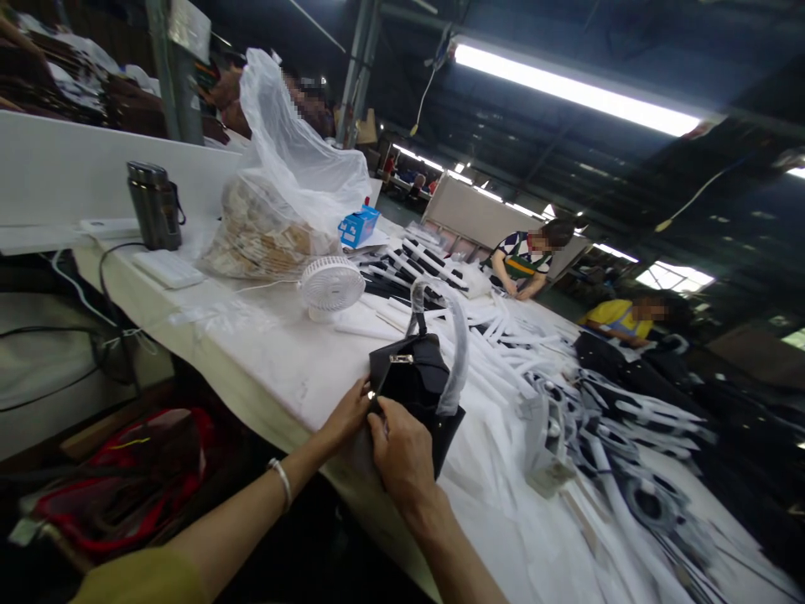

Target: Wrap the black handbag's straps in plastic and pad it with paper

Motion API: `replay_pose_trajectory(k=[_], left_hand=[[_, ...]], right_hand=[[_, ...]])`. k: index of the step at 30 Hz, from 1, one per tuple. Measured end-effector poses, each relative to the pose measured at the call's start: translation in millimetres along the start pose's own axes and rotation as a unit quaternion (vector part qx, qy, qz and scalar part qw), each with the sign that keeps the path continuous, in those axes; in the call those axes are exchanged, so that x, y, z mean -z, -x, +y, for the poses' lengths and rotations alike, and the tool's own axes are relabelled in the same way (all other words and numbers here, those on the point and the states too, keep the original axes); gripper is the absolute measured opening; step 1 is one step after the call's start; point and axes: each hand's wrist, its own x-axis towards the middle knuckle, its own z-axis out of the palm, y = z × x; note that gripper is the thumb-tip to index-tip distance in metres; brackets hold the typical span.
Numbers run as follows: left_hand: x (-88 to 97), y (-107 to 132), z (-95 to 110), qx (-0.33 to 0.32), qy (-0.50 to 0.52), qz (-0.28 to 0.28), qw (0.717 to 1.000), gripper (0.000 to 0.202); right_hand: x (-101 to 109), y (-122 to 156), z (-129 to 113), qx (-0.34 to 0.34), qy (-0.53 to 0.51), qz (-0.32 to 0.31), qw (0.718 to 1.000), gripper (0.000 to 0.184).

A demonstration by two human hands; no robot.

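A black handbag stands tilted at the near edge of the table, with a metal clasp on it. Its arched handle is wrapped in clear or white film. My left hand grips the bag's left side, its fingertips partly hidden by the bag. Against the near side of the bag, my right hand is closed with thumb and fingers bent at its edge; what lies under the fingers is hidden.
Beyond the bag are a small white fan, a plastic sack, a dark flask and a blue box. White-wrapped strips and black pieces cover the right. Two people work across the table.
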Motion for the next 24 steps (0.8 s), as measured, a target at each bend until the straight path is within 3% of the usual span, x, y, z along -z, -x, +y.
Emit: replay_pose_trajectory(k=[3,7,11,13,16,19,21,24], left_hand=[[-2.2,-17,11,-0.045,-0.033,0.024,0.998,0.042],[-4.2,-6,28,-0.110,-0.056,0.058,0.991,0.044],[-2.1,21,38,-0.247,-0.154,0.090,0.953,0.034],[-0.4,33,42,-0.292,-0.190,0.087,0.933,0.032],[-0.4,51,48,-0.333,-0.193,0.078,0.920,0.028],[-6.4,73,57,-0.330,-0.154,0.048,0.930,0.023],[-13.6,88,60,-0.260,-0.115,-0.020,0.959,0.021],[-26.3,106,58,-0.084,-0.023,-0.193,0.977,0.035]], right_hand=[[0,-19,-1,-0.045,0.021,0.001,0.999,0.033],[0,-28,-2,-0.052,0.007,-0.019,0.998,0.037],[4,-14,2,-0.066,-0.173,0.008,0.983,0.041],[14,-3,5,-0.115,-0.339,0.019,0.934,0.038],[37,10,11,-0.196,-0.579,0.048,0.790,0.040],[57,18,11,-0.217,-0.710,0.092,0.664,0.039],[61,20,9,-0.221,-0.743,0.109,0.622,0.038],[55,23,4,-0.221,-0.744,0.134,0.616,0.035]])
